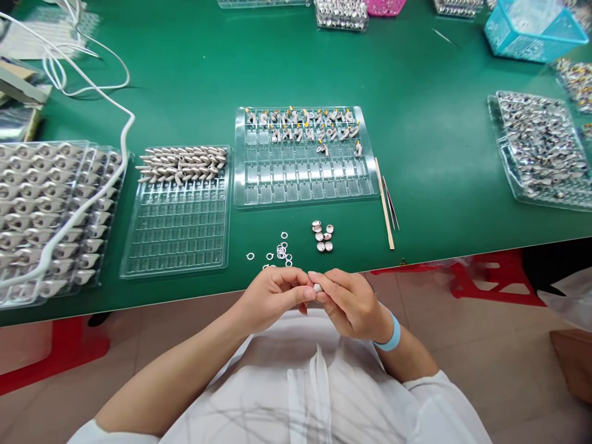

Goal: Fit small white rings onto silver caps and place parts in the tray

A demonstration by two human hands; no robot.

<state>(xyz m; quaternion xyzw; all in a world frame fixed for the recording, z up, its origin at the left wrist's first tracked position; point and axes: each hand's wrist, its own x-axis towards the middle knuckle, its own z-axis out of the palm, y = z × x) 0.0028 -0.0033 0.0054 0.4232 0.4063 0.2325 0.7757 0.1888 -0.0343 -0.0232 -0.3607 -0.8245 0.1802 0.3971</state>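
My left hand [272,297] and my right hand [349,303] meet at the near edge of the green table [185,80], fingers pinched together on one small white round part [317,287]. Just beyond my hands lie several small white rings [280,251] and a cluster of small round silver caps [322,237]. Farther out sits a clear tray [305,185] with several grey earbud-like pieces [303,126] in its top rows. A blue band circles my right wrist.
A clear tray [178,240] with grey pieces at its top lies left of centre, a full tray [50,216] with a white cable [123,135] over it at far left. A wooden stick and tweezers [387,206] lie right. Another full tray [541,148], blue basket [531,31].
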